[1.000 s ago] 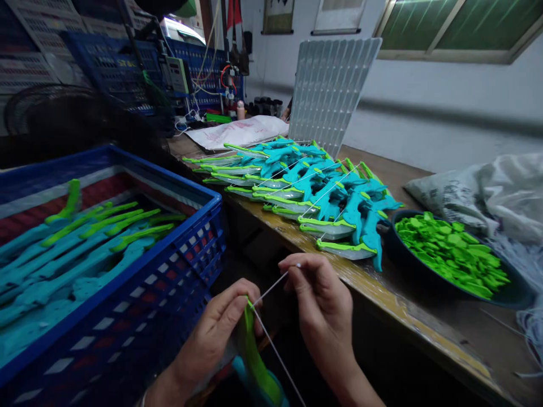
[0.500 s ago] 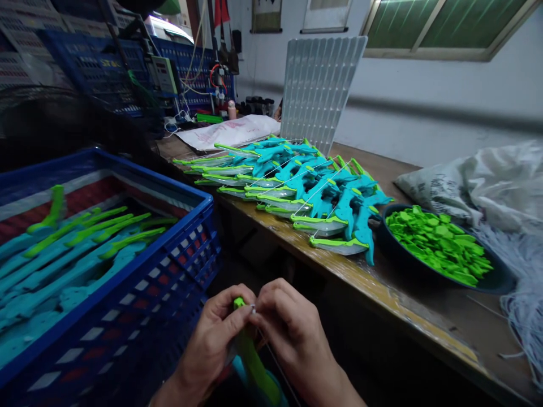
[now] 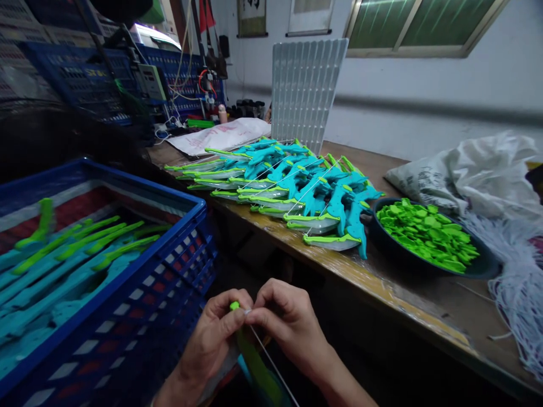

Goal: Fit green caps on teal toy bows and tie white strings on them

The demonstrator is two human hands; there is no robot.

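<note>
Low in front of me, my left hand grips the green tip end of a toy bow. Its dark-looking green limb runs down from the fingers, with a bit of turquoise below. My right hand pinches the end of a white string against that tip, and the string stretches downward. Thumbs and fingertips of both hands nearly meet there; the exact fastening is hidden between them. On the table lies a stack of turquoise and green toy bows, several with white strings across.
Left of my hands stands a blue crate holding turquoise and green bow parts. On the wooden table sit a dark basin of green pieces, a bundle of white strings, a white sack and an upright ridged panel.
The view has shifted slightly to the right. My right fingers have moved closer to the bow tip, and more of the white string shows, pulled straight.
</note>
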